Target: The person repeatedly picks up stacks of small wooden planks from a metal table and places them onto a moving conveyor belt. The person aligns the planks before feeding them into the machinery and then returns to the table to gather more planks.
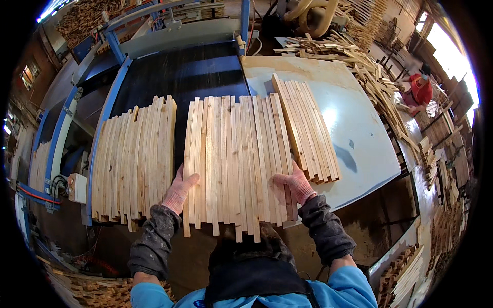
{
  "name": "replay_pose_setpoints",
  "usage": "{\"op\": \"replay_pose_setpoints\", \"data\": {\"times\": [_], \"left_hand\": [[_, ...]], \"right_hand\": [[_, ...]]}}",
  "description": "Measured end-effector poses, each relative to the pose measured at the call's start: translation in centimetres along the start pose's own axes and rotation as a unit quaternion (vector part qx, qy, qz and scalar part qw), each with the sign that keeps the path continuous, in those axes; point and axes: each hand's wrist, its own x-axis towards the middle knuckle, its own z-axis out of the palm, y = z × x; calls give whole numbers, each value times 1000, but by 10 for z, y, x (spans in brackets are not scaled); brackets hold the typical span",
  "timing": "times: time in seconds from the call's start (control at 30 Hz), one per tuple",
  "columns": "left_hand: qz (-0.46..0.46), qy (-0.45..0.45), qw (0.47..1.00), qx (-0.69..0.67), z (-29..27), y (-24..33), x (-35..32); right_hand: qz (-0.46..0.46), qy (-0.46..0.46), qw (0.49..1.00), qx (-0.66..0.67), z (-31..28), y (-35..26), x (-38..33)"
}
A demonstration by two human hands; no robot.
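Observation:
A wide row of pale wooden strips (231, 154) lies side by side in front of me, its near ends uneven and reaching past the table edge toward my body. My left hand (179, 190), in a pink knit glove, presses on the row's left side with the thumb over the top. On the opposite side my right hand (296, 184), gloved alike, grips the outer strip with its thumb on top. Both hands squeeze the row between them; the fingers underneath are hidden. Another row of wooden strips (131, 159) lies to the left, and a smaller bundle of strips (308, 128) to the right.
A dark conveyor belt (179, 69) with a blue frame runs away from me. Beside it stands a pale smooth table (359, 149). Loose wood pieces (375, 84) are heaped beyond it. A person in red (420, 92) is at the far right. More stacked strips (97, 285) lie at lower left.

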Motion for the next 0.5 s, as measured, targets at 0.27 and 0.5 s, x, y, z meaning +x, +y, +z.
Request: {"op": "replay_pose_setpoints", "data": {"times": [0.27, 0.5], "left_hand": [[38, 21, 970, 240, -28, 14, 28], [-119, 113, 738, 655, 17, 112, -24]], "right_hand": [[13, -36, 999, 21, 19, -13, 51], [23, -55, 998, 27, 37, -21, 71]]}}
